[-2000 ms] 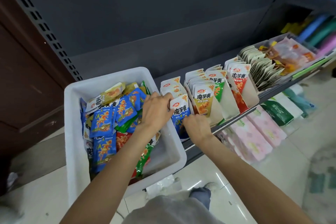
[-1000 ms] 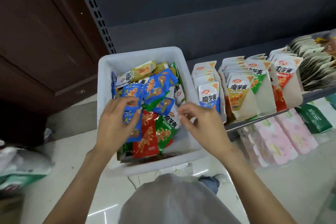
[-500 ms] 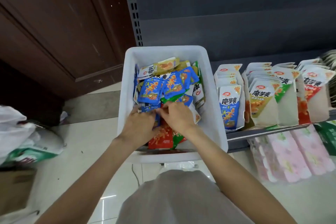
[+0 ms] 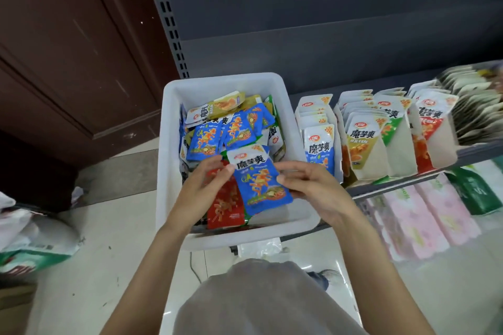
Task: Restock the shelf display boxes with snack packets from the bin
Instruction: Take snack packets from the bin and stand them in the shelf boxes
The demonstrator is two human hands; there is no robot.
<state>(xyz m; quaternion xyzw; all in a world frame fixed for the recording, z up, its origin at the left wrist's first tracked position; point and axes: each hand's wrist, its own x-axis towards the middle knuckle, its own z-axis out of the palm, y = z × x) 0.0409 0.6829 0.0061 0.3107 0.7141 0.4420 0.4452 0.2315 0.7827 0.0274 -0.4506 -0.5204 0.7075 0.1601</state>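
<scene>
Head view puts my two hands over the white bin [image 4: 168, 144], which rests at the left end of the shelf [image 4: 394, 187]. My right hand [image 4: 313, 187] pinches a blue packet [image 4: 258, 182] by its right edge, thumb on the face and fingers curled behind; my left hand [image 4: 201, 190] touches its upper left corner with thumb and forefinger, the other fingers loosely bent. The packet is held just above the heap in the bin. Its white top carries a red oval logo and three large dark Chinese characters that I read as 魔芋爽; the smaller print is too blurred to read. Beneath it lies a red packet [image 4: 226, 207], and further back I count at least three more blue ones, plus yellow and green packs partly buried. To the right stand four display boxes [image 4: 392, 155] in a row, fronted blue, yellow, green and red, each with the same characters and "20" at the corner.
</scene>
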